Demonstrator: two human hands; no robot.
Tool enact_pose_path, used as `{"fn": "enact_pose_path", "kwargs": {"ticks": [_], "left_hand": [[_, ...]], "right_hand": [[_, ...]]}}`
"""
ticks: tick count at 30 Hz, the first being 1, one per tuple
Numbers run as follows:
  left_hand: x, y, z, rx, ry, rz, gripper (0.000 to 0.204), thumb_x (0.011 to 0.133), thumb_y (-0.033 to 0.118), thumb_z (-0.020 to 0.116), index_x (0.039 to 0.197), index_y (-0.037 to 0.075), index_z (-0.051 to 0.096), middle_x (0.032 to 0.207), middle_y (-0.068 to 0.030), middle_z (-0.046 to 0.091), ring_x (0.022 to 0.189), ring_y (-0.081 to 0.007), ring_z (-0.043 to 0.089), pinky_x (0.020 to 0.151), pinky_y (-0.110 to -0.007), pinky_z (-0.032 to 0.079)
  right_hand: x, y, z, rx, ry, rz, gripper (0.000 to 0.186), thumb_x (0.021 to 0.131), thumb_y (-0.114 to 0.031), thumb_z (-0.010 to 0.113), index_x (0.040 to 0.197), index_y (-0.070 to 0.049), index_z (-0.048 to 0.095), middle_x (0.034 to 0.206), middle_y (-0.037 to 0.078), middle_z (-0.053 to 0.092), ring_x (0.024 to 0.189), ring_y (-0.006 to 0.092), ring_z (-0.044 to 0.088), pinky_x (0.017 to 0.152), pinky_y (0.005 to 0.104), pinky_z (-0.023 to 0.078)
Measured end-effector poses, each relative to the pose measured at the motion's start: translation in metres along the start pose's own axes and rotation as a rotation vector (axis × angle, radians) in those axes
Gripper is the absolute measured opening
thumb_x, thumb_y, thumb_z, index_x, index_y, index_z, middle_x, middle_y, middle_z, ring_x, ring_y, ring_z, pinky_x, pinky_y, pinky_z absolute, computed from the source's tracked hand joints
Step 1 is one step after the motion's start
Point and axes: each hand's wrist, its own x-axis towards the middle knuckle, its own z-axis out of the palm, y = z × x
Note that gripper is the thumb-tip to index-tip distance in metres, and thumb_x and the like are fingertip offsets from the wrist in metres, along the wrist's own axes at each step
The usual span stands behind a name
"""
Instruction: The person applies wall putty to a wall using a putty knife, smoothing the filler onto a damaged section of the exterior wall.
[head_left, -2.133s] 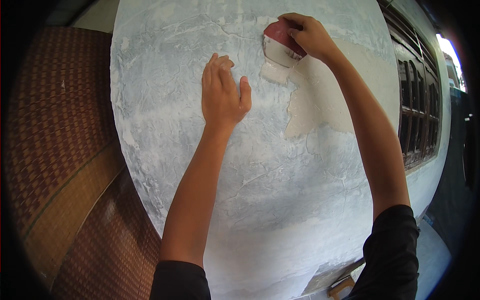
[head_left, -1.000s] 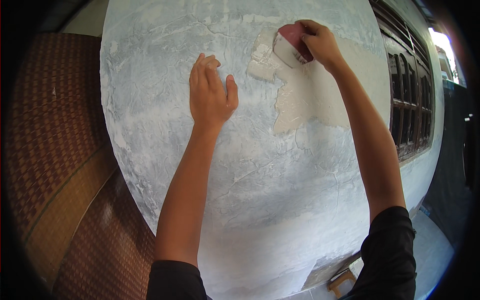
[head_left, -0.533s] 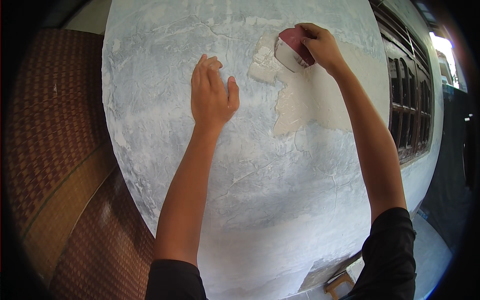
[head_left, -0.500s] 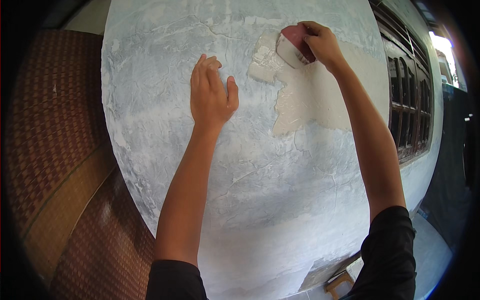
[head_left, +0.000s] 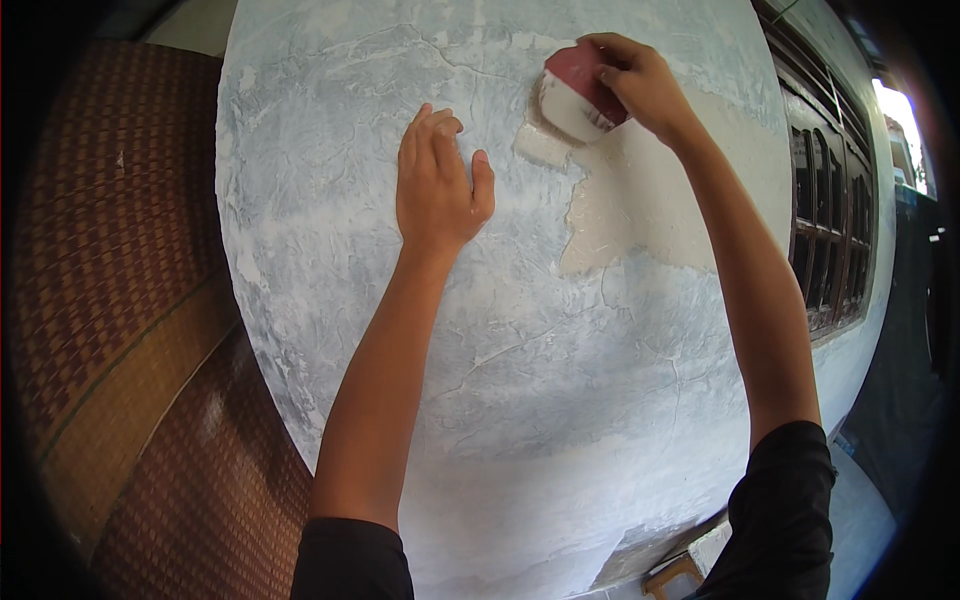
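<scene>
Scraper sits pinched in R hand at wall, prob. for control, we'd say; L hand (empty, thumb wide) maybe braces.

No text or label can be read anywhere; no brand, number or sign either.

The left sleeve is short, plain black cloth with a curved hem. The right sleeve is matching black, with creases and folds. The left forearm and right forearm are bare, narrowing toward the wrists.
</scene>
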Motion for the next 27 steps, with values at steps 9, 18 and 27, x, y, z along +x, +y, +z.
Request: {"fn": "enact_pose_path", "kwargs": {"ticks": [9, 18, 27], "left_hand": [[0.003, 0.004, 0.002, -0.014, 0.017, -0.005, 0.045, 0.084, 0.014, 0.058, 0.124, -0.003, 0.046, 0.111, -0.0208, 0.056, 0.123, -0.0435, 0.049, 0.102, -0.050, 0.040], [0.004, 0.003, -0.001, -0.020, 0.023, -0.004, 0.045, 0.084, 0.014, 0.057, 0.125, -0.002, 0.046, 0.113, -0.0198, 0.056, 0.123, -0.0428, 0.049, 0.102, -0.050, 0.040], [0.003, 0.002, -0.001, -0.012, 0.012, -0.003, 0.045, 0.085, 0.015, 0.058, 0.125, -0.002, 0.046, 0.112, -0.0194, 0.055, 0.123, -0.0427, 0.049, 0.103, -0.049, 0.040]], "right_hand": [[0.019, -0.002, 0.002, 0.029, 0.069, 0.059, 0.042, 0.085, -0.006, 0.053, 0.126, -0.005, 0.062, 0.114, 0.015, 0.068, 0.103, 0.0261, 0.065, 0.093, 0.0348, 0.049], [0.023, -0.002, 0.006, -0.067, 0.063, 0.000, 0.044, 0.082, -0.007, 0.051, 0.125, -0.005, 0.063, 0.112, 0.015, 0.069, 0.100, 0.0252, 0.066, 0.089, 0.0338, 0.051], [0.026, 0.005, 0.002, -0.073, 0.000, -0.105, 0.044, 0.083, -0.007, 0.051, 0.125, -0.005, 0.063, 0.112, 0.013, 0.069, 0.096, 0.0211, 0.066, 0.084, 0.0322, 0.052]]}}
